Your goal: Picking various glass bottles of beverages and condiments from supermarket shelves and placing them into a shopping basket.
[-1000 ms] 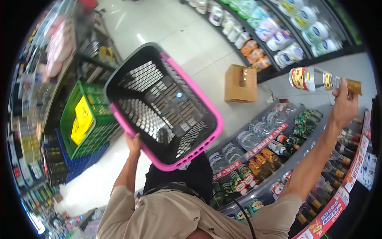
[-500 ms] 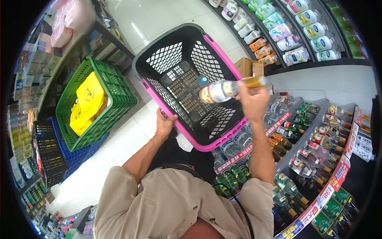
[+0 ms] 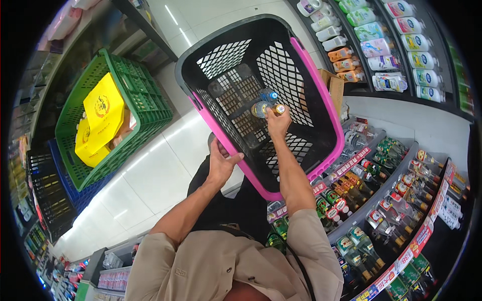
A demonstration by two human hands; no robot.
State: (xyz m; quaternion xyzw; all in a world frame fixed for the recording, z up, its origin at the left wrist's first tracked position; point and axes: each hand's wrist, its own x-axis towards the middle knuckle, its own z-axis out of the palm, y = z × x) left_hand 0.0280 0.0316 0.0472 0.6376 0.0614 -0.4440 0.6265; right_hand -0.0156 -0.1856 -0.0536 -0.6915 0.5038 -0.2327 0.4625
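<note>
A black shopping basket with pink side rails is tilted in front of me. My left hand is closed around its near-left pink rail. Inside the basket, my right hand grips a clear bottle by the neck, its gold cap showing past my fingers. The bottle's body points down toward the lattice floor; I cannot tell whether it touches it. Right beside it lies another bottle with a blue top.
On the right, shelf rows hold many glass bottles. Plastic jugs line shelves at the far right, near a cardboard box. To the left stands a green crate with yellow bags, above blue and black baskets.
My right hand has carried the bottle from above the basket's right rail down and left into it. The basket appears shifted slightly right, with my left hand still on its rail.
</note>
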